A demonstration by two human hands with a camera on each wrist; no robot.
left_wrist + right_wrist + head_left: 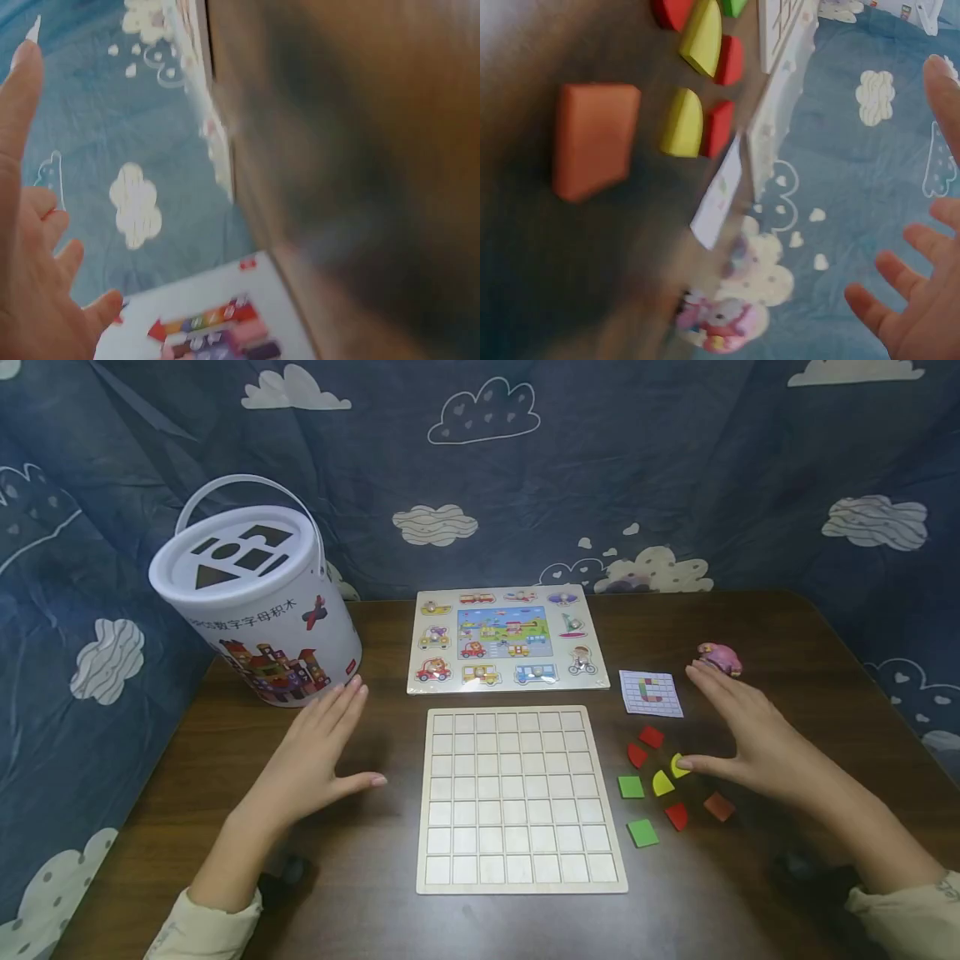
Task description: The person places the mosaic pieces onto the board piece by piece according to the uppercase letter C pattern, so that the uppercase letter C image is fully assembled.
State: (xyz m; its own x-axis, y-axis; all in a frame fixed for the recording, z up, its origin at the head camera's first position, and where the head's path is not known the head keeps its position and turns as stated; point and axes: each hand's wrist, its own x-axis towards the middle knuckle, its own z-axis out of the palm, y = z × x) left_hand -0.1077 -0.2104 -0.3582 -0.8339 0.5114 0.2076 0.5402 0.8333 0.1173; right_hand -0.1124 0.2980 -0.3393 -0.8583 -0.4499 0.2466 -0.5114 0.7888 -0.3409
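My left hand (311,760) is open, fingers straight and thumb spread, over the table between the white bucket (277,643) and the wooden grid board (522,885). Nothing is in it. On the other side my right hand (761,739) is open too, holding nothing, its thumb overlapping a yellow quarter-round block (677,768) in the head view. Around that lie another yellow block (662,783), green squares (631,787), red pieces (677,816) and an orange-brown square block (596,139). A pattern card (651,693) with a coloured figure lies left of the right fingertips.
Behind the grid board lies a vehicle picture puzzle (442,685) with small knobs. A pink toy figure (720,657) sits just beyond the right fingertips. The bucket has a handle and a lid with shaped holes. A dark blue cloud-print cloth (637,460) hangs behind the table.
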